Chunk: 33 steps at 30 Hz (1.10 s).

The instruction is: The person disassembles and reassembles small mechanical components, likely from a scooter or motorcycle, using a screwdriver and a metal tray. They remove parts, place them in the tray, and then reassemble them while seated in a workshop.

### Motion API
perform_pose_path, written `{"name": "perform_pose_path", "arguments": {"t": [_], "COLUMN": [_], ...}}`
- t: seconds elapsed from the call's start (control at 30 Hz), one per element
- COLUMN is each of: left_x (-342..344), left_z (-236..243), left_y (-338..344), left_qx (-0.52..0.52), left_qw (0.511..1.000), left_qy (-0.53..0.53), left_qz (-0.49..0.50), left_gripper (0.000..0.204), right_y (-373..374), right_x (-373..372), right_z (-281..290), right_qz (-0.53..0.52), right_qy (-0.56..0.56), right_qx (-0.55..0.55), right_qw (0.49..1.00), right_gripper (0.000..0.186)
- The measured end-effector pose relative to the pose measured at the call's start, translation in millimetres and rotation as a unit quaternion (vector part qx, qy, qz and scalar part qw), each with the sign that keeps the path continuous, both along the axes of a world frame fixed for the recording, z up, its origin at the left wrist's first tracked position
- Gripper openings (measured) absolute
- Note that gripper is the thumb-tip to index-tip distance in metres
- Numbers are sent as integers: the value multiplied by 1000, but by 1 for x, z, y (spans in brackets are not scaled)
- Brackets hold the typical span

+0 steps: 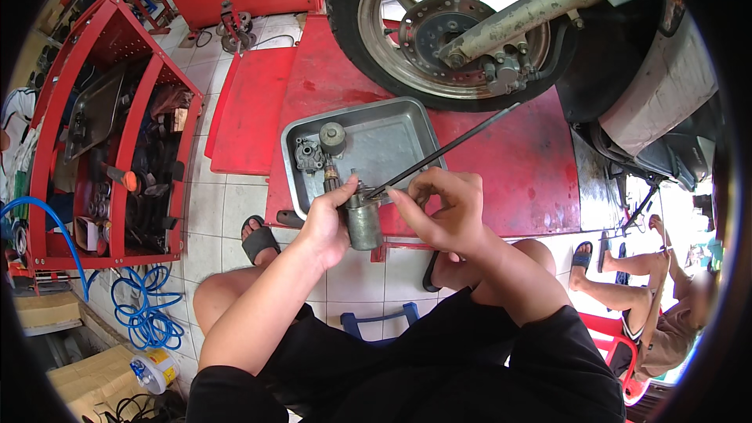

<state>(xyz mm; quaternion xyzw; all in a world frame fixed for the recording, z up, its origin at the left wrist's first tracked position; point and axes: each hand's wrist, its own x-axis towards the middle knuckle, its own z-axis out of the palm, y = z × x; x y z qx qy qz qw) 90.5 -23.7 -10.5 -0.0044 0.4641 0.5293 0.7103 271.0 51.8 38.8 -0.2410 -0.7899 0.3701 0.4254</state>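
Note:
My left hand (327, 223) is closed round a grey metal cylinder (364, 223), which looks like a small motor housing, tilted over the near edge of a metal tray (294, 188). A long dark rod (450, 145) slants up and right from the cylinder's top. My right hand (446, 207) is beside it, thumb stretched toward the rod's lower end and fingers loosely curled and apart; I see nothing held in them. In the tray lie a cast metal part (308, 154) and a round metal piece (332, 137), with a shafted, ridged part (332, 176) near my left thumb.
The tray stands on a red platform (509, 164) below a motorcycle wheel (368, 55). A dark handle (290, 219) lies by the tray's near left corner. A red tool cart (117, 133) and coiled blue hose (145, 305) are left; a seated person (674, 321) is right.

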Motion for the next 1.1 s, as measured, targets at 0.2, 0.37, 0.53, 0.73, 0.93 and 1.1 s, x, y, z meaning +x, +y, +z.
{"name": "perform_pose_path", "arguments": {"t": [0.2, 0.37, 0.53, 0.73, 0.93, 1.1], "left_x": [-1, -20, -32, -39, -38, -37], "left_z": [-13, -28, -19, -15, -10, -2], "left_y": [14, 17, 20, 21, 21, 14], "left_qx": [-31, -36, -20, -22, -8, 14], "left_qw": [999, 995, 993, 992, 994, 994], "left_qy": [-24, -30, -46, -72, -64, -68], "left_qz": [28, 90, 105, 104, 90, 84], "left_gripper": [35, 36, 28, 29, 30, 31], "right_y": [51, 83, 105, 140, 144, 131], "right_x": [16, 40, 22, -1, 3, 56], "right_z": [-67, -99, -120, -121, -113, -70], "right_qz": [-144, -23, -8, -119, -102, -177], "right_qy": [61, -187, -395, -529, -552, -494], "right_qx": [-309, 121, 151, 311, 320, 214], "right_qw": [938, 974, 906, 781, 763, 824], "right_gripper": [17, 28, 49, 24, 17, 25]}}
